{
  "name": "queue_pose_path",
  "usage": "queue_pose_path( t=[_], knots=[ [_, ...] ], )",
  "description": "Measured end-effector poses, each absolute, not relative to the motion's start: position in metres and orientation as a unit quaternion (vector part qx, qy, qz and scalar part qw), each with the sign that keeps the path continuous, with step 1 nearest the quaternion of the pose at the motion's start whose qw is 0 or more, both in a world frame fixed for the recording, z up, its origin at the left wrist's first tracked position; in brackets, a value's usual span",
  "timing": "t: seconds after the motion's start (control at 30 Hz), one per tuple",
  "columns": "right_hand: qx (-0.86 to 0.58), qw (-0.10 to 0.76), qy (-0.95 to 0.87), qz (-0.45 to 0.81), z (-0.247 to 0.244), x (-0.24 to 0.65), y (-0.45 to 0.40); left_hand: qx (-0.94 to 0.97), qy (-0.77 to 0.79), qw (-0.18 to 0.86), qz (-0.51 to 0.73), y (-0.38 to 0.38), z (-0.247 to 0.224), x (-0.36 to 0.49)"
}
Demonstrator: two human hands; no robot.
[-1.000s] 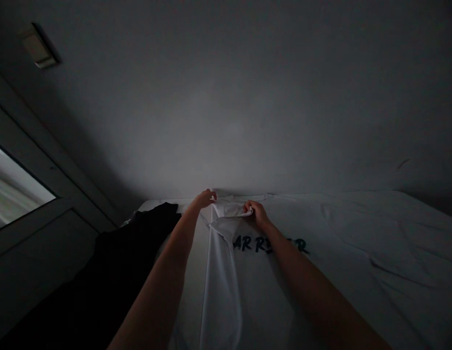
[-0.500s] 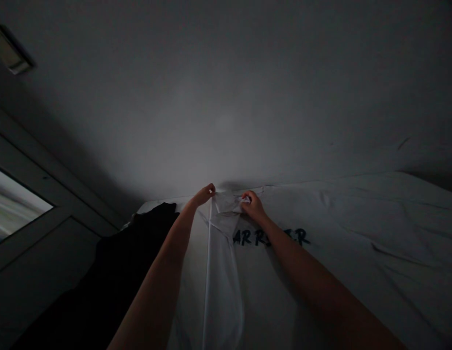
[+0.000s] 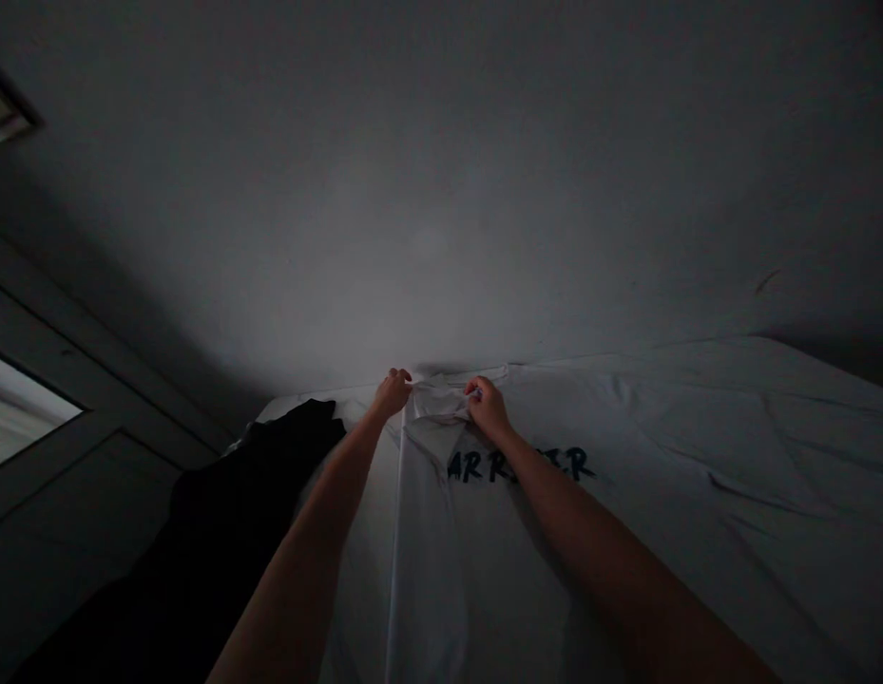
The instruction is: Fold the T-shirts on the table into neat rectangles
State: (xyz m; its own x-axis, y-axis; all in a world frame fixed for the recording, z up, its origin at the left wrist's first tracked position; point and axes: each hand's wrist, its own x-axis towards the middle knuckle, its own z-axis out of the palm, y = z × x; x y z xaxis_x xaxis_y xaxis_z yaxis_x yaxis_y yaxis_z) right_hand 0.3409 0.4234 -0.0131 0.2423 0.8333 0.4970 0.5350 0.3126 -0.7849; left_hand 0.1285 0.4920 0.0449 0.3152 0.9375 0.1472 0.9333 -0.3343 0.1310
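Observation:
A white cloth garment lies lengthwise over a pale sheet that bears dark brushed letters. My left hand pinches the garment's upper left corner, close to the wall. At the upper right of the same piece, my right hand is closed on the fabric, its fingertips together. Between the two hands the cloth is bunched in small folds. My right forearm crosses over some of the letters.
A black cloth lies in a heap left of my left arm. Beyond the sheet's far edge rises a grey wall. A panelled door with a bright pane stands at the left.
My left hand has dipped slightly, and the cloth between my hands sags into looser folds. The whole view has shifted a little. Both hands keep their hold.

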Motion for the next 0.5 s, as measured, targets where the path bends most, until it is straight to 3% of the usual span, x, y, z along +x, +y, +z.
queue_pose_path(
  t=[0.13, 0.23, 0.33, 0.5],
  knots=[
    [-0.624, 0.491, -0.6, 0.101, -0.007, 0.34, 0.418, 0.761, 0.627, -0.056, 0.16, 0.441, 0.027, 0.123],
    [-0.672, 0.412, -0.613, 0.055, 0.008, 0.342, 0.415, 0.786, 0.58, -0.1, 0.19, 0.41, 0.008, 0.121],
    [-0.697, 0.304, -0.65, 0.013, 0.032, 0.337, 0.42, 0.827, 0.519, -0.098, 0.19, 0.399, -0.007, 0.121],
    [-0.675, 0.153, -0.719, 0.064, 0.064, 0.292, 0.454, 0.834, 0.518, -0.074, 0.176, 0.403, -0.017, 0.124]
  ],
)
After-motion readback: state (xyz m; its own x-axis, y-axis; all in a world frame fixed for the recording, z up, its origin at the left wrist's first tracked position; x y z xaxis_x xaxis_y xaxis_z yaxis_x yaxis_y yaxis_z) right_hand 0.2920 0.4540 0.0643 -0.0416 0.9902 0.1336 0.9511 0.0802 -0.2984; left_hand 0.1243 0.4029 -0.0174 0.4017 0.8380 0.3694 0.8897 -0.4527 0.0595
